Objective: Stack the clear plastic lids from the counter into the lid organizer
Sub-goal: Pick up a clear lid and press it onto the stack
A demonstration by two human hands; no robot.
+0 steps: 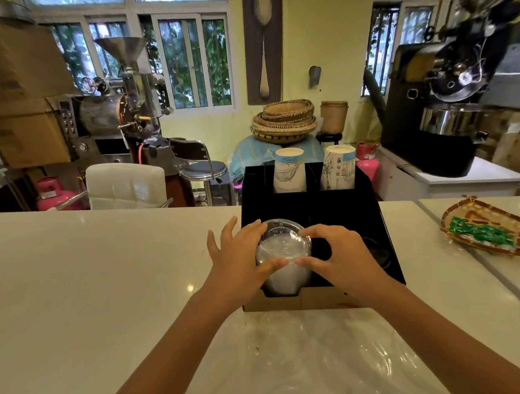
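Both hands on lid stack (283, 251), seated in front-left slot of black organizer (378, 218) on counter (73, 289). Left hand (238, 257) cupping left side, fingers spread, thumb pressed on near rim; right hand (344, 255) pinching right side, thumb and forefinger curled onto rim. Neither fully closed, more steadying than gripping. Stack looks cloudy from many nested thin lids, top one domed and clear. Likely very light, flexible, slick plastic, prone to crushing or splaying if squeezed mid-dome. Best taken at rim, opposing sides, light pressure, kept square so nesting holds. More clear plastic (327, 362) on counter near front, possibly loose lids or just a wrapper, hard to tell through glare. Two paper cup stacks (289, 172) in rear slots, well apart from hands
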